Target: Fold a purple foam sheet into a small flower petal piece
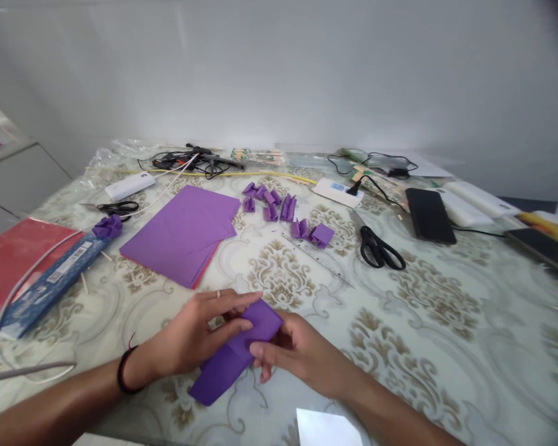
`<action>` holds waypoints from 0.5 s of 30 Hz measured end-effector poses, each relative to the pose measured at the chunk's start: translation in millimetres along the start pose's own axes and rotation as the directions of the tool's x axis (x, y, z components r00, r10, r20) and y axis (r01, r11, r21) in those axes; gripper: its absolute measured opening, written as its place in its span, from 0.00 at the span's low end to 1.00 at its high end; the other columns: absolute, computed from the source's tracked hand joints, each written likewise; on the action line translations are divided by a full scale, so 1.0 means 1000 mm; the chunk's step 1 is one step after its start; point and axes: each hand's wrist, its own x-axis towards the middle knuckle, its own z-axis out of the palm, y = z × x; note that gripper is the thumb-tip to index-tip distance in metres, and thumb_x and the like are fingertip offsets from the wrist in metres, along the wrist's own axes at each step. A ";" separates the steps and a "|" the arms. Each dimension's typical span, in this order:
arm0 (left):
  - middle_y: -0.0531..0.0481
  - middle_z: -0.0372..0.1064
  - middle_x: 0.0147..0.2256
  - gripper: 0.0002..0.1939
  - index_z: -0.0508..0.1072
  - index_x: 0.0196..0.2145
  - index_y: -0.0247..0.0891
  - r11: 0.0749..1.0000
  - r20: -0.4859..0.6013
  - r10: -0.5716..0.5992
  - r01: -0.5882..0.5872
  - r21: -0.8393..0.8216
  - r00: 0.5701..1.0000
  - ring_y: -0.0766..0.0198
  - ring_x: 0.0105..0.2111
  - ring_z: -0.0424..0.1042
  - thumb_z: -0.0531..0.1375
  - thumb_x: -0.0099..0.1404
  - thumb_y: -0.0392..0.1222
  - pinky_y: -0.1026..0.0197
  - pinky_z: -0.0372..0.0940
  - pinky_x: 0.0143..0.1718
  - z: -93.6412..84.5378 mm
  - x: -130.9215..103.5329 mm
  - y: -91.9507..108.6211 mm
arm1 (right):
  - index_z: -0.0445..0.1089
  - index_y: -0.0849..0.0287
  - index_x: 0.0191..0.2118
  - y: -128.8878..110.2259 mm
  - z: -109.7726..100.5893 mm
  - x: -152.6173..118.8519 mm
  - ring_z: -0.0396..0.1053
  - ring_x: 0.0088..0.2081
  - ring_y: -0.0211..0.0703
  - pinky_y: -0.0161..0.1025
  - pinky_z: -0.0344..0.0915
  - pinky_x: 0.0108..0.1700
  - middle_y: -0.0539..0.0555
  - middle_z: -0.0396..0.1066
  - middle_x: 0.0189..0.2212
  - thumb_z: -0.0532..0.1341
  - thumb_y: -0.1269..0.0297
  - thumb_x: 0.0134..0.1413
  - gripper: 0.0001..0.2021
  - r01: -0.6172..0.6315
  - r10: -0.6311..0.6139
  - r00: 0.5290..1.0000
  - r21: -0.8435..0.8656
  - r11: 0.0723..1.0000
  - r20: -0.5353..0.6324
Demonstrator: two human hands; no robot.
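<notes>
Between my two hands is a folded sheet of purple paper (221,371), held tilted just above the patterned tablecloth (283,272). My left hand (199,331) grips its upper left side, thumb on the face and fingers along the far edge. From the right, my right hand (292,350) pinches the paper with the thumb in front; its other fingers are partly hidden behind. A stack of purple sheets (177,229) lies beyond my left hand, with a red edge showing underneath. Several small folded purple paper pieces (272,204) rest farther back in the middle.
Black-handled scissors (379,248) and a clear ruler (318,260) lie to the right. A second pair of scissors (118,207) and crumpled purple paper (108,227) are at left, near a red packet (23,260). Behind are a power strip (337,192) and a phone (430,215).
</notes>
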 end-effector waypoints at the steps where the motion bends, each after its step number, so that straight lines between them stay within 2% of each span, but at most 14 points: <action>1: 0.44 0.82 0.50 0.23 0.73 0.65 0.48 1.000 0.001 0.012 -0.012 0.016 1.000 0.57 0.44 0.80 0.62 0.75 0.40 0.57 0.73 0.46 -0.001 0.000 0.002 | 0.72 0.61 0.45 -0.001 -0.001 0.001 0.74 0.27 0.38 0.38 0.74 0.35 0.49 0.76 0.30 0.73 0.45 0.56 0.24 0.004 -0.005 0.999 -0.011 1.000 -0.035; 5: 0.41 0.75 0.61 0.32 0.64 0.71 0.48 0.999 0.013 -0.034 0.034 0.004 0.999 0.50 0.55 0.79 0.64 0.73 0.41 0.52 0.75 0.53 -0.002 0.000 0.010 | 0.72 0.61 0.39 -0.005 -0.004 0.001 0.76 0.27 0.40 0.39 0.73 0.35 0.51 0.76 0.29 0.72 0.41 0.55 0.25 0.044 -0.054 0.985 -0.066 0.997 -0.163; 7: 0.41 0.70 0.65 0.34 0.63 0.72 0.48 0.999 0.014 -0.052 0.052 -0.002 0.999 0.48 0.61 0.75 0.66 0.71 0.41 0.47 0.72 0.61 -0.002 0.001 0.011 | 0.71 0.60 0.37 -0.007 -0.007 0.001 0.77 0.27 0.40 0.40 0.74 0.36 0.51 0.76 0.30 0.71 0.41 0.56 0.24 0.070 -0.084 0.975 -0.073 0.995 -0.205; 9: 0.42 0.70 0.66 0.34 0.64 0.72 0.48 0.999 0.009 -0.050 0.050 -0.007 0.999 0.48 0.63 0.73 0.66 0.71 0.40 0.45 0.69 0.64 0.000 0.001 0.009 | 0.71 0.60 0.37 -0.007 -0.008 0.001 0.77 0.27 0.41 0.41 0.74 0.36 0.52 0.76 0.30 0.70 0.42 0.59 0.23 0.104 -0.120 0.968 -0.083 0.991 -0.222; 12: 0.44 0.71 0.65 0.33 0.64 0.71 0.51 0.998 -0.002 -0.056 0.056 0.000 0.998 0.50 0.62 0.74 0.64 0.72 0.38 0.48 0.70 0.63 0.002 0.001 0.005 | 0.71 0.59 0.48 -0.007 -0.009 -0.002 0.77 0.29 0.43 0.42 0.75 0.38 0.50 0.74 0.28 0.66 0.46 0.65 0.19 0.163 -0.202 0.946 -0.166 0.973 -0.252; 15: 0.46 0.70 0.66 0.32 0.64 0.71 0.53 0.998 -0.004 -0.054 0.054 0.015 0.999 0.51 0.63 0.73 0.63 0.73 0.37 0.49 0.69 0.64 0.003 0.001 0.003 | 0.63 0.53 0.59 -0.008 -0.008 -0.004 0.77 0.31 0.43 0.42 0.77 0.39 0.49 0.74 0.33 0.65 0.51 0.68 0.21 0.198 -0.268 0.911 -0.240 0.950 -0.312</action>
